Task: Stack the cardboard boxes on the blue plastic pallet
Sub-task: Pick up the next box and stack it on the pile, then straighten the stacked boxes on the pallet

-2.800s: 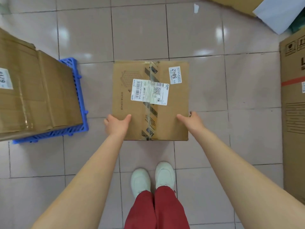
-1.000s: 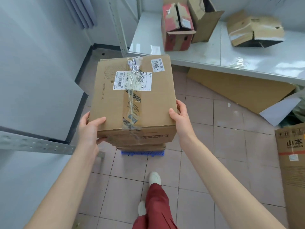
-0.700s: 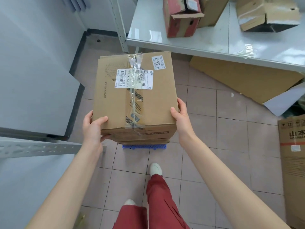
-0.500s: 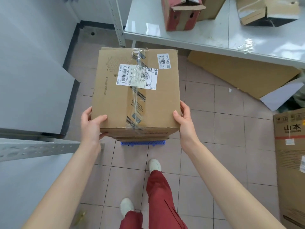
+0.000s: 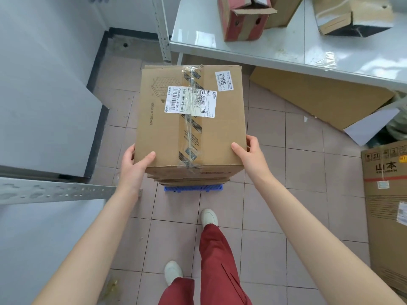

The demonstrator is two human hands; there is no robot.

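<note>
I've got both hands clamped on the taped cardboard box (image 5: 191, 119), one on each near corner. My left hand (image 5: 134, 167) wraps the near-left corner with the thumb lying on top, and my right hand (image 5: 251, 157) does the same on the near-right corner, thumb up top and the other fingers down the side.

The box's top is level and facing me, with a white shipping label (image 5: 190, 101) past my thumbs and a small "5842" sticker (image 5: 223, 80) further out toward my right. A strip of clear tape runs along the middle seam between my hands.

Right under the box, below my hands, I can see the edges of more stacked cardboard (image 5: 193, 178), and under that a sliver of the blue plastic pallet (image 5: 193, 187) on the tiled floor (image 5: 297, 172). Can't tell if the box is actually resting on that stack or sitting just above it.

Past my right hand there's a white tabletop (image 5: 275, 47) with a red-and-tan box (image 5: 242, 20) on it, and a big printed carton (image 5: 387, 205) stands well off to my right.
</note>
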